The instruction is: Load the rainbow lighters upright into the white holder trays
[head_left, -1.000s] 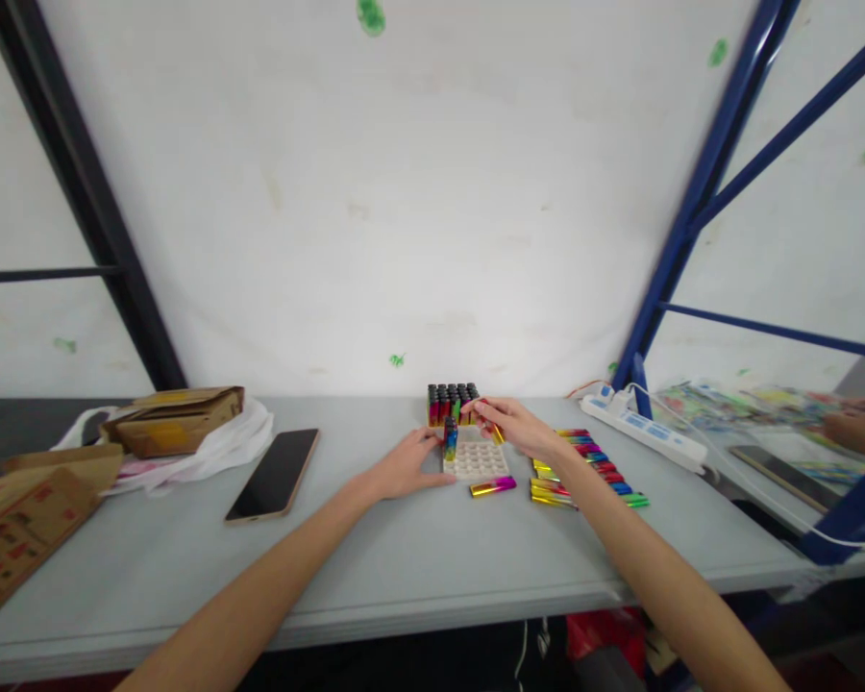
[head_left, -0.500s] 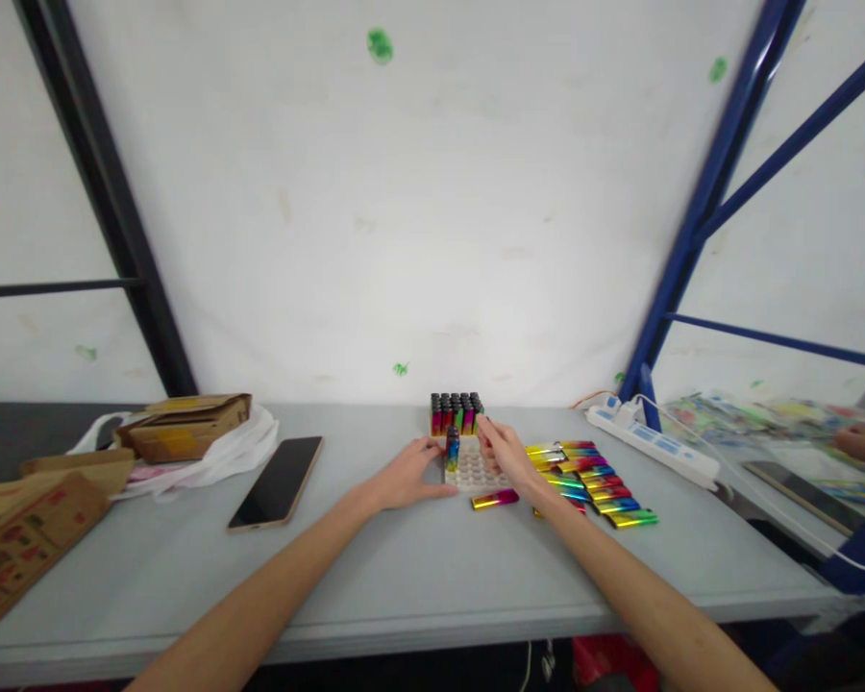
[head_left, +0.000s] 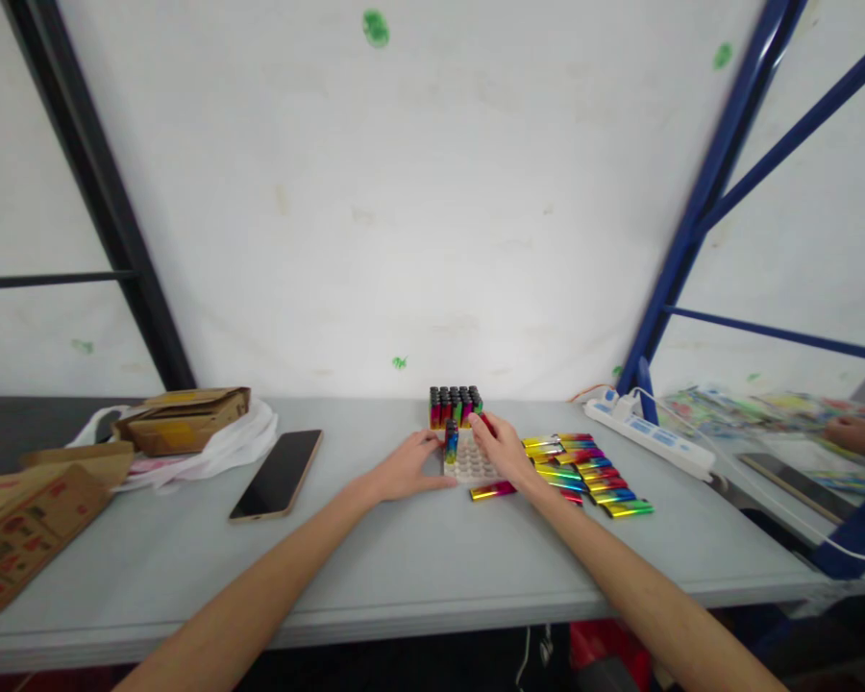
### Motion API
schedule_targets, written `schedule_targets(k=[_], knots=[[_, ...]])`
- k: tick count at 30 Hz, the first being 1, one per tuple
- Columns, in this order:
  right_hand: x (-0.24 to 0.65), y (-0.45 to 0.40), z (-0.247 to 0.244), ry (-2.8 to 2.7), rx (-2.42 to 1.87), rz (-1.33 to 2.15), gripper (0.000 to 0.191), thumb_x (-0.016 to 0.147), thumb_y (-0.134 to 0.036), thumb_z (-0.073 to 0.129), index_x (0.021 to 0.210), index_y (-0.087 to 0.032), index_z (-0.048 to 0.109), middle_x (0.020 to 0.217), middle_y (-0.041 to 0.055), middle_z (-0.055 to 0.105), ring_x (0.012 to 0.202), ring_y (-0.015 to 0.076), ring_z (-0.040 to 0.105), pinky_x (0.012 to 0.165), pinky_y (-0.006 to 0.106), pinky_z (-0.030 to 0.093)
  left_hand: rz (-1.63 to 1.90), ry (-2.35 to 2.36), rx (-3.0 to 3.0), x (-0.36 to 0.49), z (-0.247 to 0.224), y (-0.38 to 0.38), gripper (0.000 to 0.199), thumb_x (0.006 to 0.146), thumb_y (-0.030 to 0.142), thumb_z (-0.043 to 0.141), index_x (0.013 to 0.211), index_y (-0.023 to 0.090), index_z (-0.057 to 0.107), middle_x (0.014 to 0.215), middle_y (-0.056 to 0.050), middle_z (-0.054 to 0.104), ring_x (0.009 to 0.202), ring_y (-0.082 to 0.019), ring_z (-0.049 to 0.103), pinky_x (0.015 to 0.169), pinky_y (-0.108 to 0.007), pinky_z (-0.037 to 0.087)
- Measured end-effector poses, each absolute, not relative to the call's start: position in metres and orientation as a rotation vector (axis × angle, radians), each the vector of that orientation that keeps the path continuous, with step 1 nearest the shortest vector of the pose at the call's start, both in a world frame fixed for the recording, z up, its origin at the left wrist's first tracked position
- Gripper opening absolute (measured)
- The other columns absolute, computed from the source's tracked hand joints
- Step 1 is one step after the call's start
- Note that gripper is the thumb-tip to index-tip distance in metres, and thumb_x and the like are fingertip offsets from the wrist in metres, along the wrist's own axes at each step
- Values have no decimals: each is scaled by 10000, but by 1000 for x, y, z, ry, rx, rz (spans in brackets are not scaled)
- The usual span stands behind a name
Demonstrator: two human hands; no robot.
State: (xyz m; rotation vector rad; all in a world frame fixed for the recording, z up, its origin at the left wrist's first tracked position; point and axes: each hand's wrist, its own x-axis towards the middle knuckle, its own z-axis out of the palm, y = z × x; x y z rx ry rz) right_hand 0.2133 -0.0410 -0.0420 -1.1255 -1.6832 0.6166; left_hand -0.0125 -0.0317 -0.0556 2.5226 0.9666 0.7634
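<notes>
A white tray (head_left: 476, 464) with rows of round holes lies on the table. My left hand (head_left: 407, 467) is curved around its left side, thumb at the front edge and fingers toward the back, holding it. Beside those fingers, a blue and multicoloured lighter (head_left: 452, 444) stands upright in the tray's left part. Over the tray's right side is my right hand (head_left: 503, 450), closed on a reddish lighter (head_left: 485, 423) mostly hidden by the fingers. Behind, several black-topped lighters (head_left: 456, 407) stand in a tight block. One yellow-red lighter (head_left: 493, 490) lies in front of the tray.
Several shiny lighters (head_left: 598, 473) lie in rows right of the tray. A power strip (head_left: 649, 439) is farther right. To the left are a phone (head_left: 278, 476), a cardboard box (head_left: 187, 423) on a white plastic bag (head_left: 249, 434). Another person's hand (head_left: 861, 437) shows at far right.
My right hand has turned and shifted slightly, and a reddish lighter now shows at its fingers. My left hand stays at the tray. The whole view has shifted a little.
</notes>
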Motion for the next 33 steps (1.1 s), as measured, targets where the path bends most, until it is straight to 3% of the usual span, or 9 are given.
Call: schedule_targets(k=[3, 7, 13, 24, 29, 33], knots=[[215, -48, -34, -1779, -1085, 598, 409, 1015, -581, 395, 831, -227, 488, 664, -35, 503, 595, 149, 490, 568, 255, 376, 767, 954, 2529, -13, -55, -32, 659, 804, 616, 762, 1299, 199, 634, 1351, -131, 609, 1251, -339, 571, 1130, -479, 438], [220, -53, -23, -1957, -1033, 298, 425, 1038, -539, 391, 800, -211, 520, 819, 30, 572, 765, 178, 539, 689, 277, 419, 751, 955, 2543, -13, -55, -32, 666, 812, 619, 753, 1308, 193, 628, 1354, -134, 606, 1256, -338, 566, 1130, -478, 437], [227, -53, -23, -2195, -1106, 299, 409, 1054, -496, 426, 813, -197, 567, 713, -1, 593, 628, 146, 501, 626, 263, 350, 723, 971, 2557, -14, -56, -31, 676, 820, 623, 745, 1324, 190, 620, 1382, -140, 588, 1262, -336, 560, 1136, -477, 432], [217, -54, -30, -2415, -1027, 258, 284, 1048, -421, 519, 1032, -175, 660, 877, 48, 707, 738, 171, 604, 699, 263, 405, 747, 906, 2585, -13, -57, -30, 621, 840, 586, 750, 1330, 230, 614, 1388, -112, 607, 1284, -329, 547, 1121, -474, 438], [213, -61, -23, -2454, -1202, 90, 327, 1008, -463, 582, 911, -165, 677, 825, 66, 696, 727, 186, 607, 657, 271, 391, 737, 934, 2576, -14, -57, -31, 621, 831, 586, 758, 1311, 214, 626, 1352, -118, 615, 1269, -320, 559, 1117, -459, 446], [225, -67, -14, -2452, -1107, 432, 387, 985, -514, 593, 838, -170, 690, 701, 17, 657, 624, 146, 569, 582, 239, 379, 745, 947, 2564, -14, -54, -33, 626, 832, 612, 743, 1304, 217, 632, 1339, -110, 624, 1246, -320, 577, 1106, -446, 455]])
